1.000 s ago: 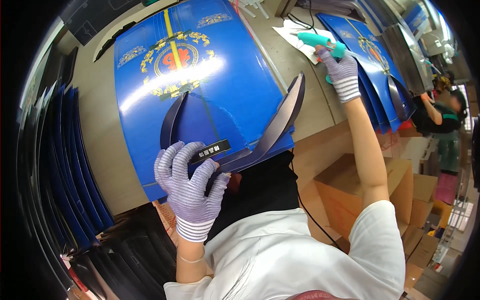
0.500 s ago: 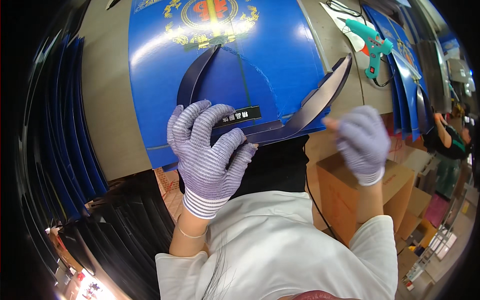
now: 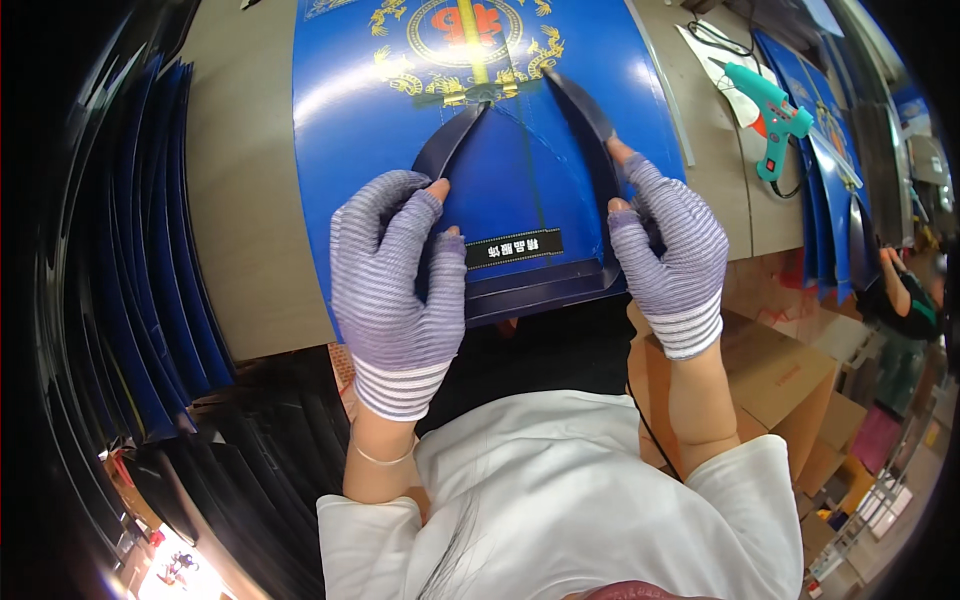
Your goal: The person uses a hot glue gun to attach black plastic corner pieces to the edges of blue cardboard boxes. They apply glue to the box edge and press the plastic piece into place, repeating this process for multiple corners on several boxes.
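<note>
Gloved hands work a dark strip (image 3: 535, 295) at the near end of a blue panel (image 3: 345, 120) on a grey surface (image 3: 240, 190). L hand (image 3: 397, 275), half closed w/ bare fingertips, holds the strip's L side btwn thumb & fingers. R hand (image 3: 675, 240), also part closed, has thumb & forefinger on the strip's R side.

The strip stands on edge: a straight run along the panel's near edge, w/ both sides bending up & leaning inward to narrow tips nr a gold band (image 3: 480, 93). A black label (image 3: 515, 248) lies inside, btwn the two hands, just beyond the straight run.

Bare surface shows L of the panel, as far as a row of blue sheets (image 3: 150, 260), giving the L hand room that way. On the R, a narrower bare stretch separates the panel's edge from a teal glue gun (image 3: 775, 115), partly on white paper (image 3: 738, 101). More blue panels (image 3: 818, 230) sit just R of the gun; cardboard boxes (image 3: 780, 375) stand below the R edge.
</note>
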The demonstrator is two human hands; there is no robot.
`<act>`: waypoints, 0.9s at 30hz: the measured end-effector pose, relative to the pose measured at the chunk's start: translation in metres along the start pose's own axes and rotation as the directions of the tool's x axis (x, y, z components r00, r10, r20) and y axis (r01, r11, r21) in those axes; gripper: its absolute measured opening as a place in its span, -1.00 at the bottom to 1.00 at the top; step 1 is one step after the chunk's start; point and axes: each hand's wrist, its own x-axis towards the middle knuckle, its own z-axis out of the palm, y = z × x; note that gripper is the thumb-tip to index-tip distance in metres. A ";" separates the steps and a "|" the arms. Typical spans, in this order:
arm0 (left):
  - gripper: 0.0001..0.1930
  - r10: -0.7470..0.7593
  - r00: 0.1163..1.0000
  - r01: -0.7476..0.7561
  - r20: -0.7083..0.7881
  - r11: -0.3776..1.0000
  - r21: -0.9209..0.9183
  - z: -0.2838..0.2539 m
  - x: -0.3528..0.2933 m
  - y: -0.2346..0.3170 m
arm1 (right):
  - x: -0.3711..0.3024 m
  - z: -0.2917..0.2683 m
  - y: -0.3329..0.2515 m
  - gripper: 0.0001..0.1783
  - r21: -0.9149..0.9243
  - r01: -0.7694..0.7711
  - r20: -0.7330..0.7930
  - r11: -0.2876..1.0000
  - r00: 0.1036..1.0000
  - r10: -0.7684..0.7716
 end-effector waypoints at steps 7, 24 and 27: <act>-0.66 -0.016 0.998 0.016 -0.062 1.000 0.007 0.010 0.000 -0.003 | 0.009 0.006 -0.005 -0.50 -0.132 0.165 0.028 0.977 0.986 -0.163; -0.69 0.025 0.998 -0.024 -0.063 1.000 0.014 0.011 0.002 -0.007 | 0.022 -0.005 -0.008 -0.71 -0.212 0.213 0.140 0.954 0.972 -0.186; -0.72 -0.041 0.999 0.041 0.016 0.999 0.029 0.006 0.013 -0.002 | 0.046 -0.005 -0.011 -0.79 -0.227 0.262 0.143 0.938 0.962 -0.234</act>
